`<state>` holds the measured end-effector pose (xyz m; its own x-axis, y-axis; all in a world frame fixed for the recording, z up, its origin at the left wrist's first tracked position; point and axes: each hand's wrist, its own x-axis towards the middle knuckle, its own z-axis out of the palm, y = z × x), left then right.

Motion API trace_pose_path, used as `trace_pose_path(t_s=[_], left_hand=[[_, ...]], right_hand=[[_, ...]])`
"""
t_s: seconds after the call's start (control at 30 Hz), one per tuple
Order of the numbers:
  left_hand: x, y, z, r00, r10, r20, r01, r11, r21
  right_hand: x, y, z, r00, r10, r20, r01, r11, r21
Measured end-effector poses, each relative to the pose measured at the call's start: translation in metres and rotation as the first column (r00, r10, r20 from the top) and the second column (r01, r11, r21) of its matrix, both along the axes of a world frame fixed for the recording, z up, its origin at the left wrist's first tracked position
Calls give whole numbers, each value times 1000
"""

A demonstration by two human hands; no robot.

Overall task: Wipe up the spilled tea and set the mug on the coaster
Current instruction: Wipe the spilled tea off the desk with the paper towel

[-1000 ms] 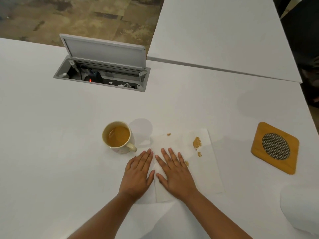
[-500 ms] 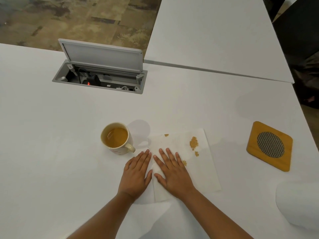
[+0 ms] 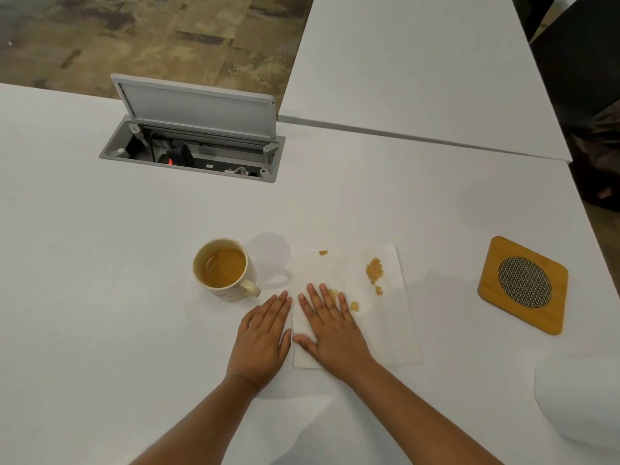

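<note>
Both hands flat on the white table point(image 3: 100, 297), palms down, fingers straight and close together, gripping nothing. Right hand point(image 3: 330, 333) presses on the near-left part of a white rectangular paper towel point(image 3: 385, 330) spread flat on the table; thumb stuck out to the left, lying on the towel's left margin. Left hand point(image 3: 263, 337) lies just beside the right one, mostly on bare table, its thumb side at the towel's left edge; cannot tell whether it overlaps the paper.

Amber-brown tea stains point(image 3: 374, 270) soaked into the towel: biggest blotch on the far-right part, away from the right hand; small spots just off the right fingertips point(image 3: 355, 305); one small mark at the far edge.

Cream ceramic mug point(image 3: 223, 268) with brown tea inside stands upright on the table, left of the towel and just beyond the left hand's fingertips, not touched by either hand. Handle points to the near right, toward the left hand.

Square bamboo coaster with a dark woven round insert point(image 3: 523, 285) lies flat well to the right, apart from towel and both hands, nothing on it.

Grey recessed cable box with lid raised point(image 3: 198, 129) at the far side of the table, cables and a red light inside. White paper towel roll point(image 3: 580, 397) at the near right edge, partly cut off.
</note>
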<state>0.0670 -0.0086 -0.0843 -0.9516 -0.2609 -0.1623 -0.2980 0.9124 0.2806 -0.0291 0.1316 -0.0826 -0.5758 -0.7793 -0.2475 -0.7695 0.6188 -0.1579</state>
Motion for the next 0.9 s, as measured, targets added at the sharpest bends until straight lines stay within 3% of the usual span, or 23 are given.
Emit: trace_pose_path(t_s=[0.53, 0.7, 0.8, 0.9], left_hand=[[-1, 0, 1, 1000, -13, 11, 14, 996, -90], [-2, 0, 2, 1000, -13, 16, 14, 998, -62], [-3, -1, -1, 1000, 13, 3, -13, 1000, -27], [-2, 0, 0, 1000, -10, -15, 10, 998, -60]], right_hand=[[-22, -20, -6, 996, -62, 65, 64, 998, -17], [-26, -17, 5, 957, -113, 266, 167, 968, -190], [-29, -8, 14, 942, -209, 261, 268, 939, -217], [-22, -7, 18, 958, -129, 255, 173, 972, -157]])
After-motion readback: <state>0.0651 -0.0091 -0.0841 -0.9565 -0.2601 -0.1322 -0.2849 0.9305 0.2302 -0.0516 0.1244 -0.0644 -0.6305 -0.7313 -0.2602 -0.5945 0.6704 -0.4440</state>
